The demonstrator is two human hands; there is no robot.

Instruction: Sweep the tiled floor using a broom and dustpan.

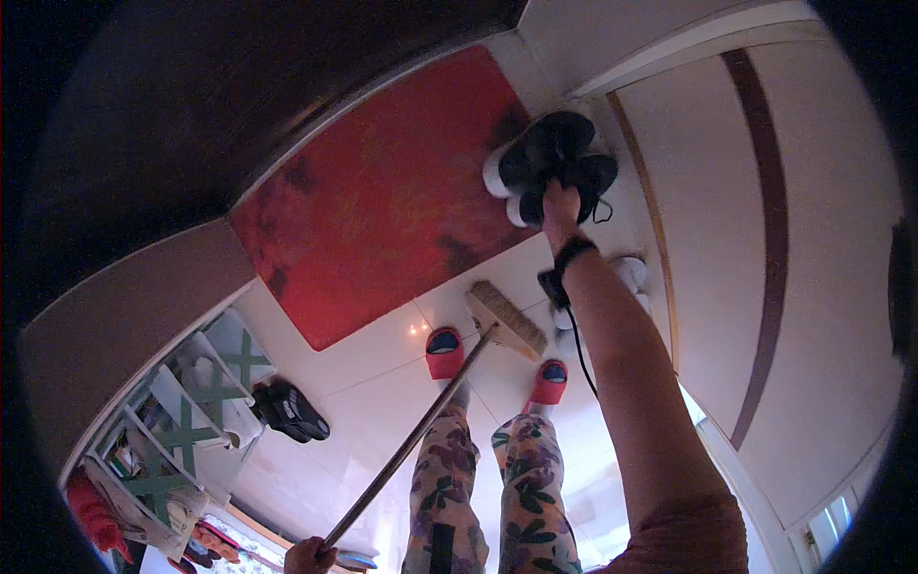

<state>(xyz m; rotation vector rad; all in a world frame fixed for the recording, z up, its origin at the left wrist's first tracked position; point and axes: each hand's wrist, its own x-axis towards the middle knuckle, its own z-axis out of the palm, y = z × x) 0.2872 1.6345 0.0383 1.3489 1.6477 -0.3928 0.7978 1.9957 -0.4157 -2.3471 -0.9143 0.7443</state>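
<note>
My left hand (308,556), at the bottom edge, is closed round the wooden handle of a broom (412,438). The broom's pale head with its bristles (508,316) rests on the tiled floor in front of my red slippers (444,353). Stretched forward at the upper right, my right hand (561,201) grips a bunch of black shoes with white soles (549,154), a lace loop hanging at their right. These shoes are over the right end of a red mat (380,194). A black band with a cable is on my right wrist.
White shoes (631,273) stand by the cabinet with sliding doors (703,215), partly behind my right arm. Black footwear (292,410) lies on the floor at left, beside a shoe rack (165,438) with green tape and several items. A dark door or panel (215,93) borders the mat.
</note>
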